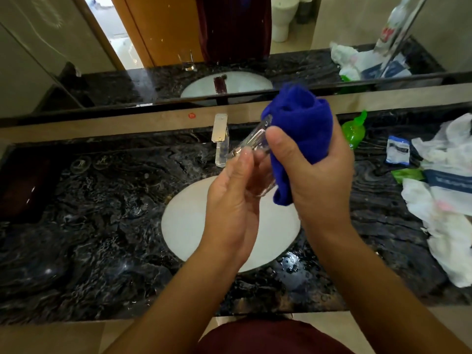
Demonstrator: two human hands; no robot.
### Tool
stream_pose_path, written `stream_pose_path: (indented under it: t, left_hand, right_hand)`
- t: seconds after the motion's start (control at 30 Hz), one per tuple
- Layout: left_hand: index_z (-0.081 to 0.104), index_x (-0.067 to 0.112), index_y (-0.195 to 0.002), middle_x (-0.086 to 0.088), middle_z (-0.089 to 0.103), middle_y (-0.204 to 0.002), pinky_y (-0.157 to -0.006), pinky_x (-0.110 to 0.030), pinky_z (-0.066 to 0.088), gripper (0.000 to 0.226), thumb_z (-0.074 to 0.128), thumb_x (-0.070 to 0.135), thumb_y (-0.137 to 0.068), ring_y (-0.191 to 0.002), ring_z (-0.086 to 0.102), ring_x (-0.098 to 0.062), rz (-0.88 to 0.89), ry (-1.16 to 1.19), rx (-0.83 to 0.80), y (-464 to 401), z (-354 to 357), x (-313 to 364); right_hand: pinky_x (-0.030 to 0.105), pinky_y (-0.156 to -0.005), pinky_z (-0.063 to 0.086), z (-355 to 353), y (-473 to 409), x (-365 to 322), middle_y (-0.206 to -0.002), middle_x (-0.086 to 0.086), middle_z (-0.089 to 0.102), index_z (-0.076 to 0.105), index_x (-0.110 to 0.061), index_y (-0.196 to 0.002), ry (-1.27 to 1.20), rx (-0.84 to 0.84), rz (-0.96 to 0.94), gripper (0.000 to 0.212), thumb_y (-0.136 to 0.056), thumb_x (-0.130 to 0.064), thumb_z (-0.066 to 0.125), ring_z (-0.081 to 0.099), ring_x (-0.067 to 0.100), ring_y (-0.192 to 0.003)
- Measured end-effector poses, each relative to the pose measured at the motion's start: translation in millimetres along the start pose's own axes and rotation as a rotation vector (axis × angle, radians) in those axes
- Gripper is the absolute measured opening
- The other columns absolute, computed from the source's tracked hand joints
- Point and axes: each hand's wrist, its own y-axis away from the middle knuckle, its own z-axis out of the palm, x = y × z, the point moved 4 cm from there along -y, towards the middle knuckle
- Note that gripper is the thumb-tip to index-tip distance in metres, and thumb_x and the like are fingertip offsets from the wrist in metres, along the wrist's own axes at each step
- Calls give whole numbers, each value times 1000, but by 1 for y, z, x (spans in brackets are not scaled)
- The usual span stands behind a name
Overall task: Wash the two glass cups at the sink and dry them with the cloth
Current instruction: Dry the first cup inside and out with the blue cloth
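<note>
Over the white sink basin (194,226), my left hand (229,200) grips a clear glass cup (255,141), tilted with its mouth toward the upper right. My right hand (314,180) grips a bunched blue cloth (298,123) and holds it against the cup's mouth. Part of the cup is hidden by the cloth and my fingers. A second glass cup (187,61) shows only as a reflection in the mirror, standing upright; I cannot find it on the counter itself.
A chrome faucet (220,134) stands behind the basin. The dark marble counter (102,213) is wet. At the right lie a green bottle (353,131), a blue-white packet (397,150) and white plastic bags (447,200). A dark tray (23,185) sits far left.
</note>
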Motion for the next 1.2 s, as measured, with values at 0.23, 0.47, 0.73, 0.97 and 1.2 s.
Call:
stream_pose_path:
  t: [0.23,0.47,0.73,0.97,1.2]
  left_hand:
    - [74,11,-112,-11,75,-116,-108,-40,52,31,60,30,-92,-115,70,-24,-96,160,3,-2,9,4]
    - [43,9,-154,-14,45,-156,-125,-43,30,67,65,30,-94,-146,42,-29,-289,306,12,-12,-11,-2]
    - [68,12,-122,-8,65,-121,-109,-34,38,34,55,33,-99,-114,56,-21,-317,296,-71,-5,-10,3]
    - [78,11,-112,-9,76,-113,-82,-33,62,38,47,29,-101,-99,75,-20,-314,384,-91,8,-4,-6]
    - [75,6,-115,-12,77,-112,-87,-35,62,39,49,30,-98,-100,75,-23,-333,420,-60,7,-7,-12]
  right_hand:
    - [26,-82,58,14,16,33,-109,3,74,57,-5,-132,-193,55,131,70,-76,-36,85,74,18,-98]
    - [48,-93,57,7,8,61,-107,9,74,66,-11,-117,-149,-281,250,82,-61,-66,88,70,32,-103]
    - [29,-77,57,3,-5,21,-90,-10,74,69,-27,-101,-43,-287,53,63,-62,-76,80,70,14,-84]
    - [12,-63,49,-2,-1,10,-71,-23,67,64,-39,-81,-36,-229,4,32,-70,-68,72,62,-6,-66]
    - [38,-86,57,1,19,40,-97,-13,71,62,-23,-108,10,-150,13,61,-83,-78,56,69,12,-93]
